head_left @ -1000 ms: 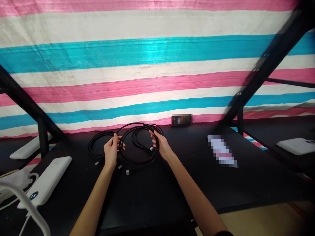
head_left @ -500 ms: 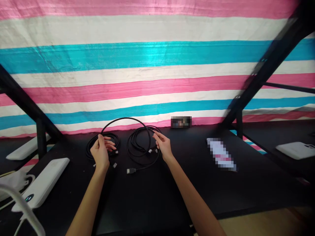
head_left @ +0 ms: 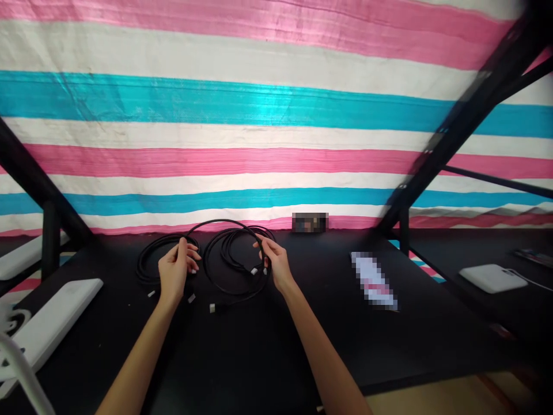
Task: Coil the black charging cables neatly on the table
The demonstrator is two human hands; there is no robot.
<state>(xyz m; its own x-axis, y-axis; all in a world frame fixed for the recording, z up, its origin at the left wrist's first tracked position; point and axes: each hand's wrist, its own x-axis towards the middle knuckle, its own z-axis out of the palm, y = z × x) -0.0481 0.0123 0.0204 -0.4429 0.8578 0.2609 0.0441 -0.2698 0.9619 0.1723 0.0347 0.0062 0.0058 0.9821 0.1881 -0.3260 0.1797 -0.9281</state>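
A black USB cable (head_left: 222, 221) arches between my two hands. My left hand (head_left: 174, 268) pinches one part of it, other fingers loosely curled. My right hand (head_left: 276, 262) closes thumb and fingers on the loop's right side. Below the loop, a metal USB plug (head_left: 212, 308) points left, close to the black tabletop (head_left: 242, 357). Behind my left hand lies a coiled black cable (head_left: 142, 262), partly covered by it. Another black coil (head_left: 228, 253) rests behind the held loop, with small pale connector ends (head_left: 254, 271) showing nearby.
White power banks (head_left: 64, 323) and a curved white tube (head_left: 26, 374) are at left. A pixelated dark box (head_left: 310, 223) stands at the back; a pixelated pale packet (head_left: 374, 282) lies right. Black frame bars (head_left: 432, 150) slant on both sides before a striped sheet (head_left: 259, 104).
My view has tilted and shifted a little right. The arch between my hands looks lower and flatter, and a round loop now hangs at my right hand. Both hands keep their hold.
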